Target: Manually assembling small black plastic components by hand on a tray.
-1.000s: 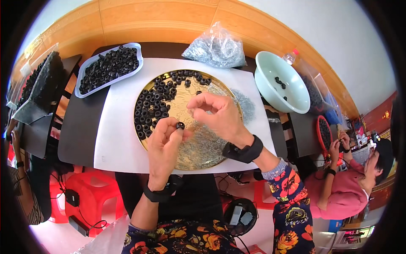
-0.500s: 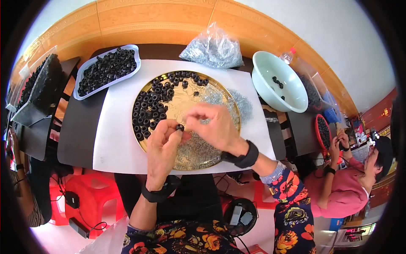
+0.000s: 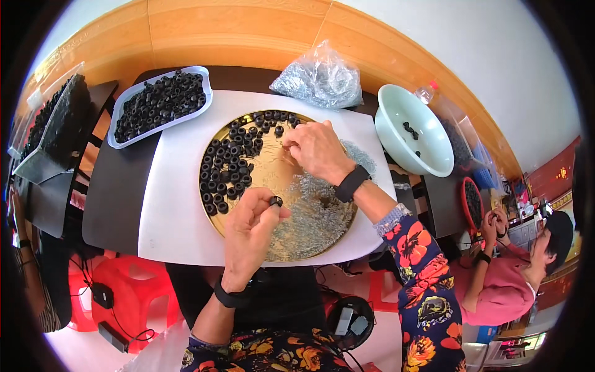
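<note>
My left hand (image 3: 248,232) pinches a small black ring-shaped piece (image 3: 276,200) between thumb and fingertips, over the near edge of a round gold tray (image 3: 265,166). Farther in, my right hand (image 3: 319,150) hovers low above the tray, its thumb and fingers drawn together; whatever is between them is hidden. Many black ring-shaped pieces (image 3: 226,162) cover the tray's left and far side. A heap of tiny silvery metal pieces (image 3: 310,220) fills its near right part and spills past the right rim onto a white sheet (image 3: 166,198).
Back left stands a pale basin of black pieces (image 3: 161,102). A clear bag of silvery pieces (image 3: 322,80) lies behind the tray, with a light green bowl (image 3: 396,133) to its right. At far right, a person in pink (image 3: 499,282) works beside a red basket (image 3: 471,201).
My right hand has left the left hand's fingertips and moved away, farther over the tray. My left hand keeps its black piece and sits slightly nearer. The whole view has shifted a little.
</note>
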The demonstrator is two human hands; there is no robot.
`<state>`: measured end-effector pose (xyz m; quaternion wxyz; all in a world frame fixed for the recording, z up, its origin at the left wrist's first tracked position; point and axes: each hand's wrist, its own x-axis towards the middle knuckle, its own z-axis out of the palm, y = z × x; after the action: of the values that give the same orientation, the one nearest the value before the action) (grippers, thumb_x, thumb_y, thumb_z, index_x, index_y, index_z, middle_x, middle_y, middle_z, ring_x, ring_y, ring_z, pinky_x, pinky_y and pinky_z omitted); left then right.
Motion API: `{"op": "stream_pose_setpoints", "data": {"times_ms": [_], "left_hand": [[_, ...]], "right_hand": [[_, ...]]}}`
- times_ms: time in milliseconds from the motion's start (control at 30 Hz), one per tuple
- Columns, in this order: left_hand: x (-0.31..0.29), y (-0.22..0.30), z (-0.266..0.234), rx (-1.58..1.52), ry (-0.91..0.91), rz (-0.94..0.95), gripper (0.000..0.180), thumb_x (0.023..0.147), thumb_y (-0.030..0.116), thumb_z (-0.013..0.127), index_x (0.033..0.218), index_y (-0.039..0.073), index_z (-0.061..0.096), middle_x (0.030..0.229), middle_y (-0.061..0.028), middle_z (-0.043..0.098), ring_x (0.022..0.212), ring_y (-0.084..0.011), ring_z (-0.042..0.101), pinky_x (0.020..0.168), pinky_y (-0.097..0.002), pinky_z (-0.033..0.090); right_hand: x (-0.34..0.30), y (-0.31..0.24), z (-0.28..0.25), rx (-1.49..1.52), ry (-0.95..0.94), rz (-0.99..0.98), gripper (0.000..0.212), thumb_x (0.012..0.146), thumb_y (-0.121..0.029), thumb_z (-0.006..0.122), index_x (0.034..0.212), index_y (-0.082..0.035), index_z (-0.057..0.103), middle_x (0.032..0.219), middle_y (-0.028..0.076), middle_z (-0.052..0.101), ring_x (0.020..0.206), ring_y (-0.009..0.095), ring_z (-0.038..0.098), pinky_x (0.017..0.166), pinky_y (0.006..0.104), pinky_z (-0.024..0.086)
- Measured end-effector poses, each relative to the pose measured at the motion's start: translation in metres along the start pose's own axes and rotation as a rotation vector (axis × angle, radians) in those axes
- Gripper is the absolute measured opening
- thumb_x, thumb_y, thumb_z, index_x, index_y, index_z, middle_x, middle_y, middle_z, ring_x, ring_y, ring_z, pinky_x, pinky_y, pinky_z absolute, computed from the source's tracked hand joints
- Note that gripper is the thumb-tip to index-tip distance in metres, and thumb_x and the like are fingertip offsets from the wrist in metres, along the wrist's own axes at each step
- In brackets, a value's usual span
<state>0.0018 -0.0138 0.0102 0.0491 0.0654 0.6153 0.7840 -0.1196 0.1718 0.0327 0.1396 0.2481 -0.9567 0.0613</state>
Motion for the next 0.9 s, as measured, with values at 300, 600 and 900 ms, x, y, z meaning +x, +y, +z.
{"op": "stream_pose_setpoints", "data": {"times_ms": [300,600,900], "left_hand": [[0.002,0.001,-0.001,0.050,0.029,0.047,0.013,0.090,0.000,0.050,0.101,-0.003,0.055,0.083,-0.0084,0.066,0.076,-0.0095,0.062,0.069,-0.0232,0.048],[0.002,0.005,0.003,0.106,0.032,0.059,0.015,0.091,0.002,0.049,0.102,-0.004,0.057,0.083,-0.0078,0.068,0.076,-0.0093,0.062,0.070,-0.0234,0.049],[0.001,0.005,0.000,0.140,0.022,0.080,0.016,0.090,0.004,0.051,0.104,-0.003,0.056,0.083,-0.0084,0.069,0.074,-0.0087,0.060,0.068,-0.0241,0.048]], "right_hand": [[-0.032,-0.041,-0.039,1.099,-0.104,0.369,0.016,0.085,-0.007,0.062,0.096,0.004,0.069,0.078,0.003,0.067,0.068,0.008,0.064,0.062,0.0210,0.050],[-0.063,-0.066,-0.035,1.436,-0.085,0.248,0.015,0.088,-0.001,0.058,0.096,0.005,0.069,0.084,0.006,0.066,0.073,0.008,0.064,0.066,0.0213,0.052],[-0.069,-0.066,-0.030,1.346,0.075,0.277,0.013,0.088,-0.001,0.059,0.097,0.004,0.065,0.085,0.003,0.064,0.076,0.005,0.060,0.066,0.0223,0.050]]}}
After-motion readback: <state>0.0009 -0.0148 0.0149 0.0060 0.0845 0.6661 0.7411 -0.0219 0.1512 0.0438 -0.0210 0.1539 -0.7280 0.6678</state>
